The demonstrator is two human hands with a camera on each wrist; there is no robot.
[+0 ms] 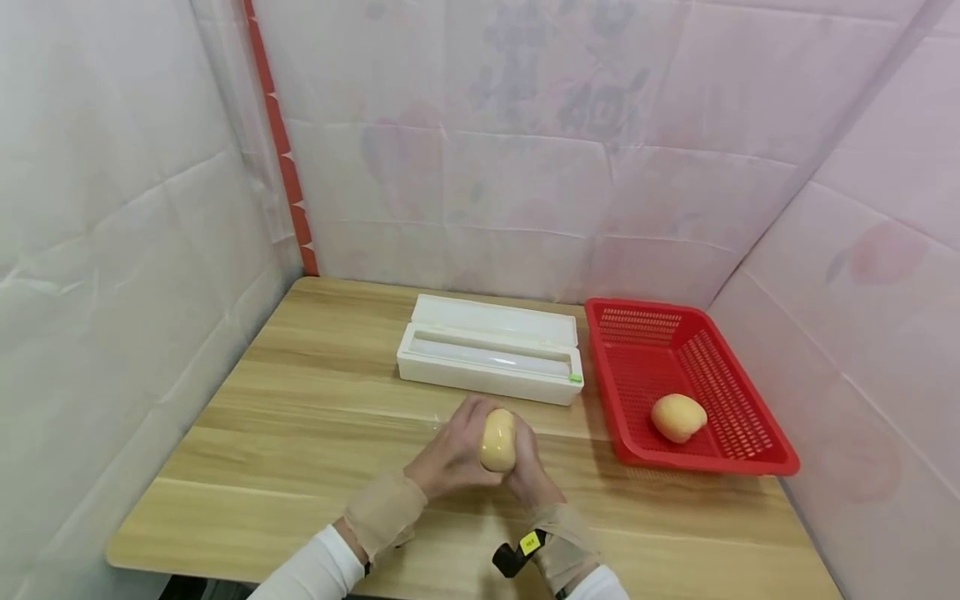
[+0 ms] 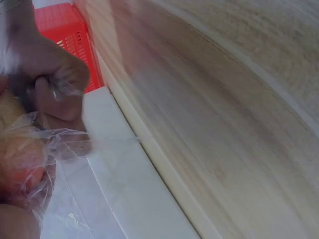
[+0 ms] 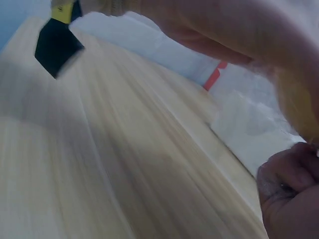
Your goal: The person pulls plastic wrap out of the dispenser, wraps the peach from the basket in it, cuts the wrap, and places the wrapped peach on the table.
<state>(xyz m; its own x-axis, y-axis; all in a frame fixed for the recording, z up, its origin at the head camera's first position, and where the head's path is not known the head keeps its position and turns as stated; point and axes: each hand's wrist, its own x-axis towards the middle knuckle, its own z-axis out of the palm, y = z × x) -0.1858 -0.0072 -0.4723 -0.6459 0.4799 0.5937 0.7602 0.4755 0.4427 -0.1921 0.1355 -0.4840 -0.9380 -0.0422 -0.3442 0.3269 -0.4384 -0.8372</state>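
Both hands hold a pale yellow, rounded fruit (image 1: pixel 498 440) upright between them, in front of the white box. Clear plastic film (image 2: pixel 65 137) lies wrinkled over this fruit in the left wrist view, where its surface also looks reddish. My left hand (image 1: pixel 457 446) grips the fruit from the left, and my right hand (image 1: pixel 527 462) from the right, its fingers curled in the left wrist view. The white box (image 1: pixel 487 383) lies open with its lid tipped back and a roll of film (image 1: pixel 491 357) inside. A green slider (image 1: pixel 575 378) sits at its right end.
A red perforated basket (image 1: pixel 615 417) stands at the right with another yellow fruit (image 1: pixel 678 417) inside. Pale sheeting (image 1: pixel 517 167) hangs behind and along both sides of the wooden table (image 1: pixel 300 433). A black camera (image 1: pixel 510 558) is strapped to the right wrist.
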